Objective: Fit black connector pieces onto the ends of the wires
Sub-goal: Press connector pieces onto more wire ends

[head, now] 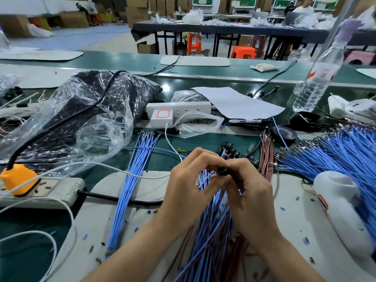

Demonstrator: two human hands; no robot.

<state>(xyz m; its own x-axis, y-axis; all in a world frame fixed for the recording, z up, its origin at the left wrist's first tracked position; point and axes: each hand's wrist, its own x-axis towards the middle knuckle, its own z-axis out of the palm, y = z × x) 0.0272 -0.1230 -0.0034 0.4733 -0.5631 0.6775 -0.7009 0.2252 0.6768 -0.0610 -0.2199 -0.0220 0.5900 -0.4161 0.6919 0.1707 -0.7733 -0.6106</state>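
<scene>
Head view | black connector (221,171) pinched in right hand (248,187) fingertips, mid-bench | left hand (188,180) pinches blue wire ends (204,177) just beside it | tip: she/he should probably line the terminal up straight, push gently, no bending

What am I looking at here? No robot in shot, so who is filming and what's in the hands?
There is no machine here. A person works with bare hands, and the single picture comes from a camera worn on their head, looking forward and down.

The left hand and right hand meet at the fingertips and pinch one small black connector above a mixed wire bundle of blue and brown. Whether a wire end already sits in it is hidden.

On the green bench lie loose connectors, a blue wire bundle, a big blue wire pile, brown wires, a grey power strip, a white power strip, a plastic bag and a water bottle.
</scene>
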